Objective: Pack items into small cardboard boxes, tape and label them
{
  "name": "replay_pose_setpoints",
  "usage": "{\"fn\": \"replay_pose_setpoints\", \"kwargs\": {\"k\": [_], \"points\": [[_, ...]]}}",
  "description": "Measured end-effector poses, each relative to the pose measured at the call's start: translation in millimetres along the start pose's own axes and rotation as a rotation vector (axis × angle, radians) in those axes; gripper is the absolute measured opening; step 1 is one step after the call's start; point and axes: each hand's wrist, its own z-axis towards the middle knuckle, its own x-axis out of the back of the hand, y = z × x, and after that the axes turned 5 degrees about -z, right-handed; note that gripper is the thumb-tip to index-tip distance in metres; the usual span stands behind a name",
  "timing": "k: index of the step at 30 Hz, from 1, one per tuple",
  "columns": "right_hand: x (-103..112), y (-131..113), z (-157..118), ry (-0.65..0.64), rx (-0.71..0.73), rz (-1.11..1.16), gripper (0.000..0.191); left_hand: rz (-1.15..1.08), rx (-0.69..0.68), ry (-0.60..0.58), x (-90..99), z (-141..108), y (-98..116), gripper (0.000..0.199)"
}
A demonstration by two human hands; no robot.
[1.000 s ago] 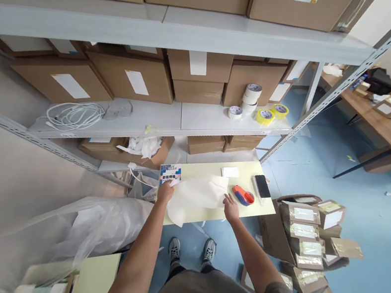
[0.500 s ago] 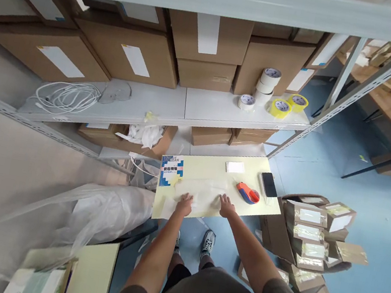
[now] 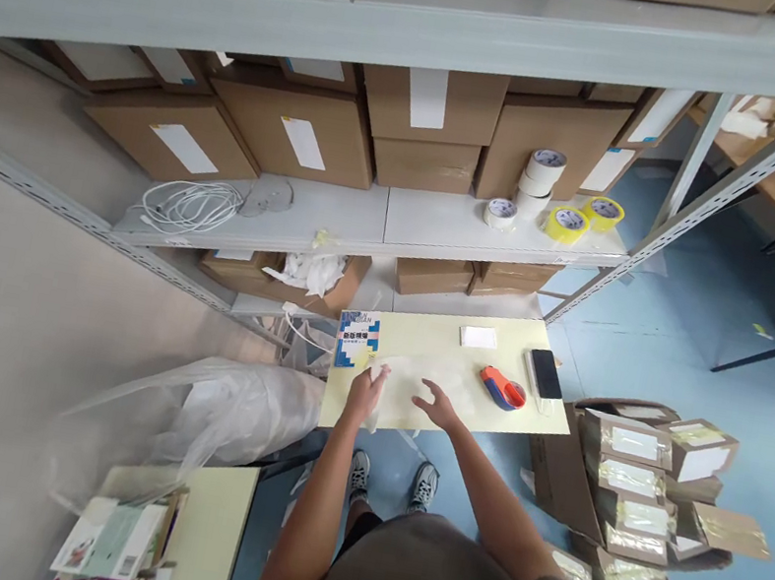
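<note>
A thin, whitish see-through sheet (image 3: 410,374) lies across the pale yellow table (image 3: 514,337). My left hand (image 3: 364,396) is closed on its left end, and that part of the sheet hangs in folds beside the fingers. Over the sheet's middle, my right hand (image 3: 437,407) has its fingers apart and holds nothing. A blue and white book (image 3: 358,340) lies just beyond my left hand. To the right of my right hand is a red and blue tape dispenser (image 3: 503,388). A black phone (image 3: 547,373) rests by the table's right end, and a small white card (image 3: 478,337) near the far edge.
Metal shelving (image 3: 402,38) behind the table holds cardboard boxes (image 3: 296,129), white tape rolls (image 3: 501,212), yellow tape rolls (image 3: 567,224) and a coiled cable (image 3: 192,206). Taped small boxes (image 3: 632,473) fill the floor at right. Plastic wrap (image 3: 232,408) bulges at left.
My left hand has closed on the sheet's left end and raised it from the table. My right hand, flat on the sheet before, has lifted and turned inward. The view has shifted.
</note>
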Motion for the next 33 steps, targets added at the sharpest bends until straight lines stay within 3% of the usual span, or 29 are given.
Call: {"fn": "replay_pose_setpoints", "kwargs": {"k": [2, 5, 9, 13, 17, 19, 21, 24, 27, 33], "points": [[-9, -16, -5, -0.087, -0.019, 0.267, 0.084, -0.246, 0.045, 0.003, 5.9, -6, 13, 0.057], [-15, -28, -12, -0.221, -0.155, 0.491, 0.104, -0.495, 0.077, 0.024, 11.2, -11, 22, 0.078], [-18, -26, -19, -0.347, -0.235, 0.607, 0.112, -0.728, 0.068, 0.084, 12.1, -13, 23, 0.082], [-29, -26, -21, -0.335, -0.316, 0.642, 0.1, -0.831, 0.09, 0.122, 11.2, -16, 23, 0.071], [-43, -39, -15, -0.354, -0.377, 0.851, 0.068, -0.769, 0.102, 0.131, 17.5, -18, 25, 0.077], [-42, -44, -10, -0.29, -0.305, 0.936, 0.046, -0.787, 0.073, 0.128, 23.4, -18, 24, 0.077], [-32, -46, -5, -0.142, -0.212, 0.985, 0.032, -0.788, 0.058, 0.129, 29.9, -17, 19, 0.076], [-3, -38, -1, 0.125, -0.127, 1.009, 0.031, -0.69, 0.08, 0.218, 38.3, -13, 5, 0.061], [29, -25, -2, 0.299, -0.135, 0.975, 0.039, -0.562, 0.137, 0.344, 43.6, -7, -14, 0.048], [65, -12, -9, 0.359, -0.12, 0.791, 0.044, -0.586, 0.234, 0.323, 52.5, 2, -38, 0.044]]}}
